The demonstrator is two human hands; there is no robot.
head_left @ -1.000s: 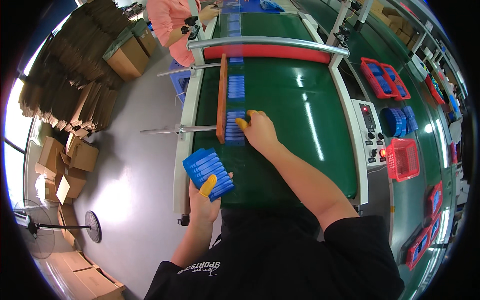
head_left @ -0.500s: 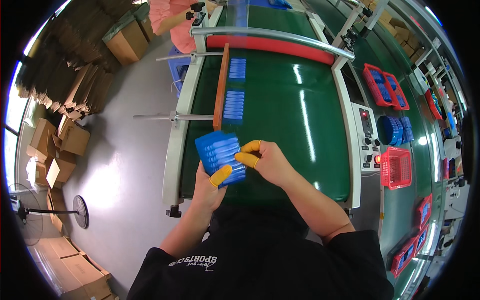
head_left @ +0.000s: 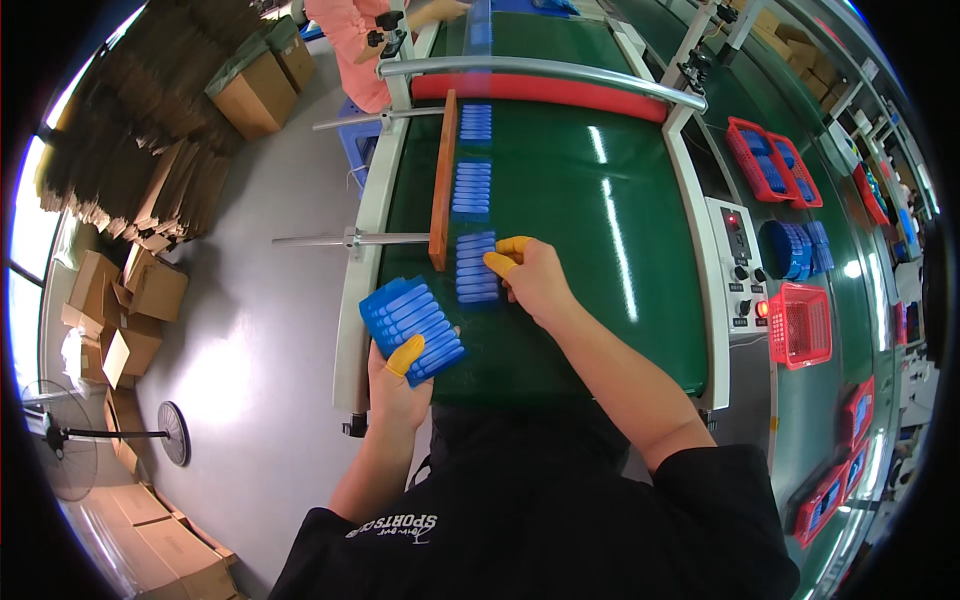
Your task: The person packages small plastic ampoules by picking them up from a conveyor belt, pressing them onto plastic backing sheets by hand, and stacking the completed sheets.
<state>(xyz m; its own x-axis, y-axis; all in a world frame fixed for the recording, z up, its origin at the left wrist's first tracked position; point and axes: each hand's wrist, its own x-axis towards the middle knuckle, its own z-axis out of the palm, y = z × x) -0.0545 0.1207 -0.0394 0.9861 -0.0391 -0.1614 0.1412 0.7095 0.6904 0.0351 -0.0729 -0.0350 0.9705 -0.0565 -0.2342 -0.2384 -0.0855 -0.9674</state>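
Note:
My left hand (head_left: 398,388), a yellow cot on its thumb, grips a stack of blue ribbed packs (head_left: 412,325) over the belt's near left corner. Each pack has a row of slender light-blue pieces. Yellow cots also cover the thumb and forefinger of my right hand (head_left: 540,282). Those fingertips pinch the right edge of a single blue ribbed pack (head_left: 476,268) lying on the green belt (head_left: 560,210). Farther up lie two similar packs, a middle pack (head_left: 471,188) and a far pack (head_left: 476,124), in line beside the wooden guide bar (head_left: 444,180).
A metal bar (head_left: 540,75) and red roller (head_left: 540,95) span the belt. On the right are a control box (head_left: 738,265), an empty red basket (head_left: 801,325) and filled red baskets (head_left: 757,160). A person in pink (head_left: 355,50) works at far left. Cardboard boxes (head_left: 255,95) and a fan (head_left: 65,430) stand left.
My right hand has moved from the stack to the belt, where another pack now lies. The two packs there have shifted away from me. My left hand has lowered leftward with the stack.

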